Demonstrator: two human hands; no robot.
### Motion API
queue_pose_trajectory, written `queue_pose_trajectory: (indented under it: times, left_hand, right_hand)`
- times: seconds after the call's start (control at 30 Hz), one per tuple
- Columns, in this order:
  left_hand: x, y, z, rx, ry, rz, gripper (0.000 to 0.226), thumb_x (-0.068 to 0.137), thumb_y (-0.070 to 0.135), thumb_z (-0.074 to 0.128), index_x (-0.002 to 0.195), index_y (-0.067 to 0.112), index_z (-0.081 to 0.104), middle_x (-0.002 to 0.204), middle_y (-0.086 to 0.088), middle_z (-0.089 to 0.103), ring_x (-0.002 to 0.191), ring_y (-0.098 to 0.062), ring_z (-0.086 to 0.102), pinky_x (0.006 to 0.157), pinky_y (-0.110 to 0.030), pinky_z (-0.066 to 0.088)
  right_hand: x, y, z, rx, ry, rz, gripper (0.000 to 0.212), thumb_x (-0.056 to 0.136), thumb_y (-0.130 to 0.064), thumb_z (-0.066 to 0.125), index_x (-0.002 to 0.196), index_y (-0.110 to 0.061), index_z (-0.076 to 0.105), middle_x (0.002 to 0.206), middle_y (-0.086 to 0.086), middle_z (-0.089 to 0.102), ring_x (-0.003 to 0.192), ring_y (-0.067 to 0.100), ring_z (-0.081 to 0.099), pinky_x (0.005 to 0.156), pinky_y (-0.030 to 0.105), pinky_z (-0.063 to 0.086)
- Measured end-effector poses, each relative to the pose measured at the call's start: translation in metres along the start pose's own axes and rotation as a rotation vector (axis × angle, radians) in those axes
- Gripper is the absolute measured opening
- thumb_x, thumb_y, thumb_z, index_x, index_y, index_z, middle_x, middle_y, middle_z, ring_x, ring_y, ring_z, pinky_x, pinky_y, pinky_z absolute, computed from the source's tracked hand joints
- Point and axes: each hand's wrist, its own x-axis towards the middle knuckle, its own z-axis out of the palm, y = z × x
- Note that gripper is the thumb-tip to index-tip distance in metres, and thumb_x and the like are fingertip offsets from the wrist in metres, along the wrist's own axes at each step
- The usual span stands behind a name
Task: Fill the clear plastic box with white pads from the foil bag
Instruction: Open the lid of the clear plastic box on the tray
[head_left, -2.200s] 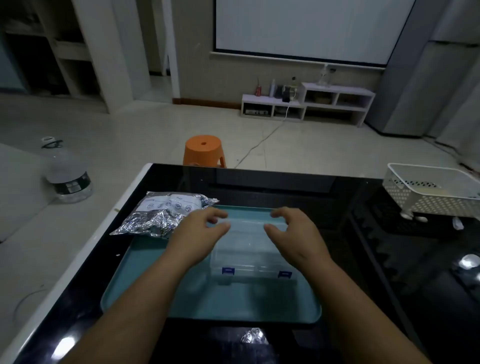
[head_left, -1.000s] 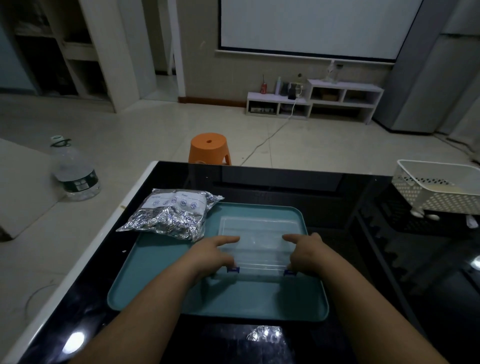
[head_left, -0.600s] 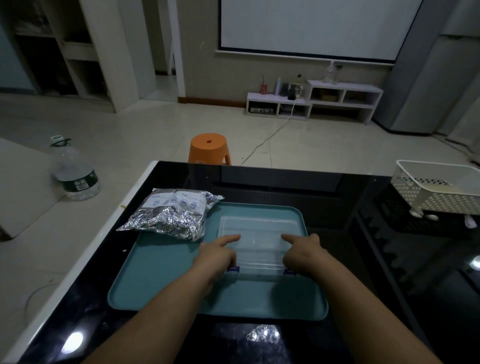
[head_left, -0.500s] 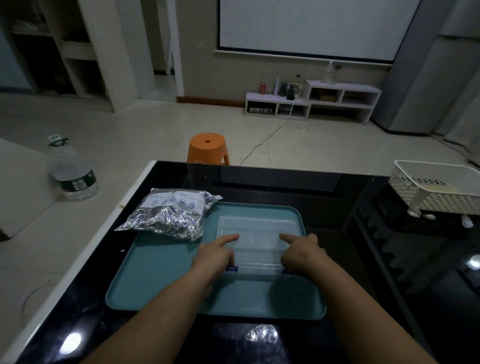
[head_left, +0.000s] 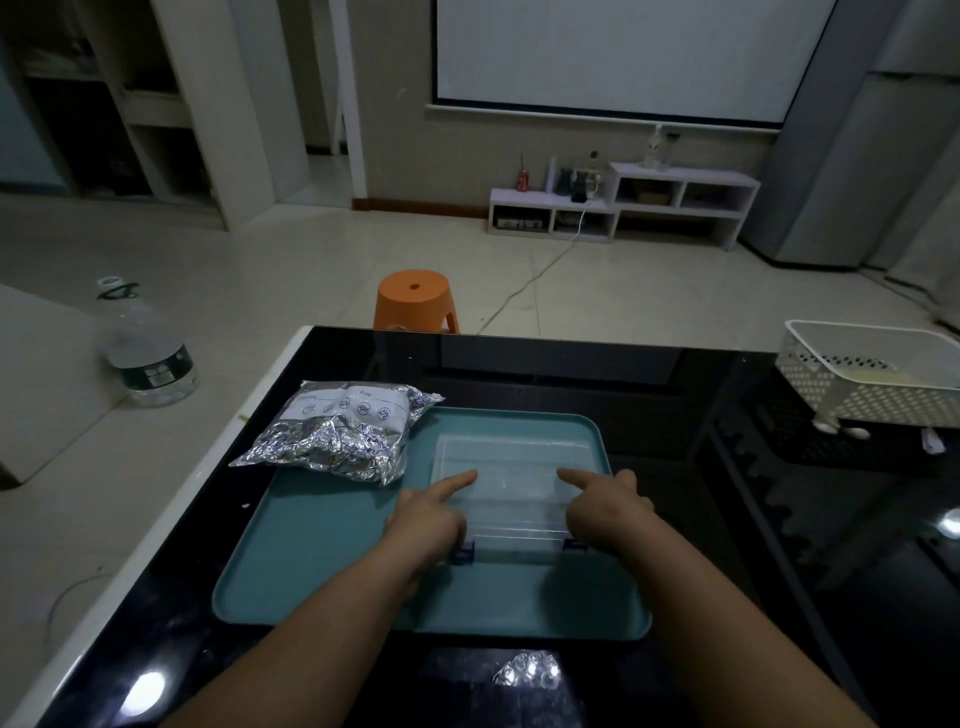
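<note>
Your clear plastic box (head_left: 511, 467) lies flat in the middle of the frame, lid shut, smooth and see-through with straight edges. It sits on the right half of a smooth teal tray (head_left: 322, 561) with round corners. Your left hand (head_left: 423, 525) grips the near left corner and your right hand (head_left: 605, 512) grips the near right corner. Each pointing finger lies straight on the lid, the others curl by a small blue clip (head_left: 463, 555). The crinkly, shiny foil bag (head_left: 343, 436) lies just left of the box, half off the tray's far edge. Bare tray shows in front. The shiny black table (head_left: 571, 374) holds a holey white basket (head_left: 872, 384) at right.
</note>
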Motion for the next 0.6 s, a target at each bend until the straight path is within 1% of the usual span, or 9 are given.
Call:
queue_pose_trajectory:
  times: [0.07,0.13,0.2,0.23,0.3,0.37,0.47,0.6]
  left_hand:
    - [0.002,0.001,-0.001,-0.017,-0.003,-0.011,0.072,0.056,0.004,0.046,0.093,0.065,0.061,0.114,-0.005,0.037,0.103,-0.035,0.054,0.089,-0.039,0.053]
    - [0.002,0.0,-0.001,-0.022,-0.007,-0.015,0.072,0.057,0.004,0.046,0.094,0.064,0.061,0.114,-0.005,0.037,0.102,-0.035,0.053,0.087,-0.039,0.054]
    - [0.001,0.0,0.0,-0.028,-0.015,-0.02,0.073,0.06,0.003,0.046,0.099,0.063,0.062,0.114,-0.005,0.036,0.103,-0.034,0.051,0.085,-0.038,0.054]
    - [0.001,0.0,0.0,-0.031,-0.019,-0.022,0.073,0.058,0.005,0.046,0.099,0.063,0.062,0.115,-0.005,0.036,0.104,-0.035,0.051,0.086,-0.039,0.054]
    - [0.0,0.0,0.0,-0.036,-0.018,-0.02,0.072,0.053,0.008,0.045,0.095,0.065,0.062,0.115,-0.005,0.035,0.105,-0.035,0.05,0.089,-0.041,0.053]
    - [-0.001,0.001,-0.001,-0.032,-0.019,-0.014,0.073,0.057,0.006,0.046,0.099,0.063,0.062,0.117,-0.006,0.035,0.106,-0.035,0.049,0.09,-0.04,0.052]
    - [-0.002,0.001,-0.001,-0.008,-0.021,0.005,0.076,0.067,-0.002,0.046,0.115,0.055,0.06,0.12,-0.007,0.034,0.11,-0.032,0.045,0.087,-0.032,0.051]
    - [-0.003,0.002,-0.002,0.011,-0.023,0.004,0.076,0.066,-0.001,0.045,0.114,0.056,0.06,0.118,-0.006,0.034,0.113,-0.034,0.043,0.095,-0.037,0.049]
  right_hand:
    - [0.0,0.001,0.001,0.045,0.003,0.009,0.071,0.088,-0.002,0.043,0.145,-0.044,0.039,0.151,0.009,0.014,0.131,0.039,0.027,0.105,0.045,0.037]
    - [-0.001,0.001,0.004,0.083,0.023,0.016,0.071,0.087,-0.001,0.043,0.143,-0.045,0.04,0.15,0.008,0.015,0.13,0.038,0.027,0.097,0.043,0.042]
    - [-0.001,0.001,0.008,0.111,0.059,0.024,0.07,0.087,-0.003,0.042,0.142,-0.046,0.041,0.148,0.008,0.017,0.128,0.037,0.028,0.089,0.04,0.042]
    - [-0.001,0.001,0.011,0.116,0.081,0.027,0.069,0.087,-0.005,0.042,0.142,-0.046,0.041,0.147,0.008,0.018,0.126,0.037,0.028,0.091,0.04,0.041]
    - [-0.002,0.003,0.019,0.127,0.139,0.024,0.068,0.085,-0.008,0.041,0.141,-0.048,0.041,0.145,0.008,0.021,0.123,0.035,0.03,0.099,0.044,0.042]
    - [-0.005,0.006,0.027,0.14,0.199,0.02,0.066,0.086,-0.011,0.038,0.139,-0.049,0.043,0.142,0.007,0.025,0.12,0.034,0.032,0.103,0.047,0.04]
    - [-0.007,0.007,0.034,0.142,0.27,0.025,0.06,0.088,-0.017,0.039,0.137,-0.05,0.045,0.138,0.006,0.029,0.118,0.033,0.034,0.105,0.047,0.038]
    - [-0.006,0.006,0.036,0.139,0.302,0.034,0.057,0.088,-0.019,0.041,0.135,-0.052,0.046,0.138,0.007,0.029,0.118,0.033,0.035,0.106,0.046,0.037]
